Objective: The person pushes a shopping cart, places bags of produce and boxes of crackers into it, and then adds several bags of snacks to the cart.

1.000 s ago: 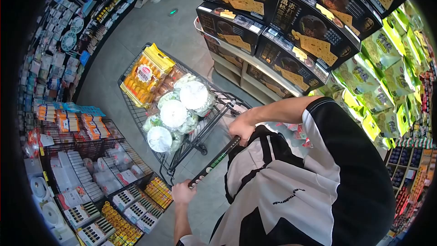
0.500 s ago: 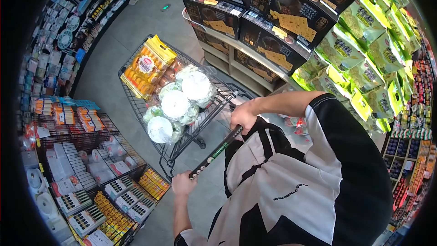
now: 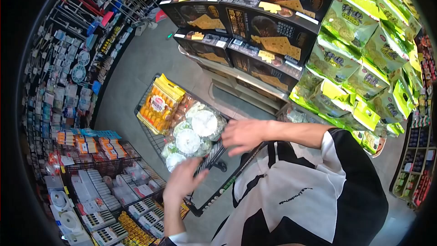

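The shopping cart (image 3: 149,133) stands on the grey floor (image 3: 132,70), in front of the person in the black and white top (image 3: 291,187). A yellow bag of snacks (image 3: 159,105) lies at the far end of the cart. Nearer the handle (image 3: 223,190) are clear bags of green and white vegetables (image 3: 198,132), with round, shiny white tops. Something red-brown in clear wrap (image 3: 181,110) sits between the yellow bag and the vegetables.

The two hands are apart, and neither one is clamped on anything. The right hand (image 3: 243,136) is open over the cart's near right corner, just beside the vegetables, with its fingers spread. The left hand (image 3: 183,180) is open by the near left corner, its fingers close to the lowest white top. I can't tell if either hand touches a bag. The handle runs below them.

To the right of the cart, big black boxes (image 3: 268,32) with crackers on the front are piled on a shelf (image 3: 241,84). Next to them hang or stand bright green bags (image 3: 350,18). On the left, a wire rack (image 3: 98,191) holds orange packs (image 3: 86,145) and little boxes (image 3: 107,234).
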The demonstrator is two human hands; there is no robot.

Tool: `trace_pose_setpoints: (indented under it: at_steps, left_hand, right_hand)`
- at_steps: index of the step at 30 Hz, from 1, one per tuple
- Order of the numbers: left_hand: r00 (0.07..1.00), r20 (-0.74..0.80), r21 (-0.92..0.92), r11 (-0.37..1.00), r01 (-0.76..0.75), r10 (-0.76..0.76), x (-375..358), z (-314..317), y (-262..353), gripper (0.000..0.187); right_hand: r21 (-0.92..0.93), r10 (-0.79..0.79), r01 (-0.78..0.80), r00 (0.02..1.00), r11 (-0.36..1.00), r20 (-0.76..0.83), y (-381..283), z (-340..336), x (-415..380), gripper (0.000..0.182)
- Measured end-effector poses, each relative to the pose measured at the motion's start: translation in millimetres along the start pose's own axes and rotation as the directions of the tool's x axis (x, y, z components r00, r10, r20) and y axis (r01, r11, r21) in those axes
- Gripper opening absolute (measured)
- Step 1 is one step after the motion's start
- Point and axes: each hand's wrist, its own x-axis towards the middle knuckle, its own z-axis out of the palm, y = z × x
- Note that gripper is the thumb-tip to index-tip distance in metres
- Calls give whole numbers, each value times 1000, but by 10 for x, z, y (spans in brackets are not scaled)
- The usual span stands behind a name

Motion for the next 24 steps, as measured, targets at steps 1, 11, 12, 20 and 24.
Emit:
trace_pose_setpoints:
  at_steps: [1, 11, 12, 20, 24]
  left_hand:
    - [998, -38, 46, 998, -41, 43, 269, -217, 125, 53]
    - [783, -367, 412, 843, -347, 502, 2956, -1300, 1065, 100]
    - [785, -384, 413, 851, -324, 485, 3161, -1345, 1145, 102]
    - [780, -496, 327, 914, -240, 383, 4102, -1421, 1280, 111]
    - [723, -558, 296, 912, -285, 407, 4185, -1363, 1327, 98]
  right_hand:
    - [-94, 0, -17, 984, 995, -176, 43, -259, -80, 23]
    - [-222, 148, -898, 296, 380, -944, 237, -1857, -1461, 55]
    - [-203, 227, -928, 280, 311, -933, 297, -1854, -1587, 62]
    - [-171, 234, -929, 255, 327, -938, 489, -1863, -1777, 53]
    - [-159, 205, -912, 250, 378, -946, 547, -1868, -1793, 43]
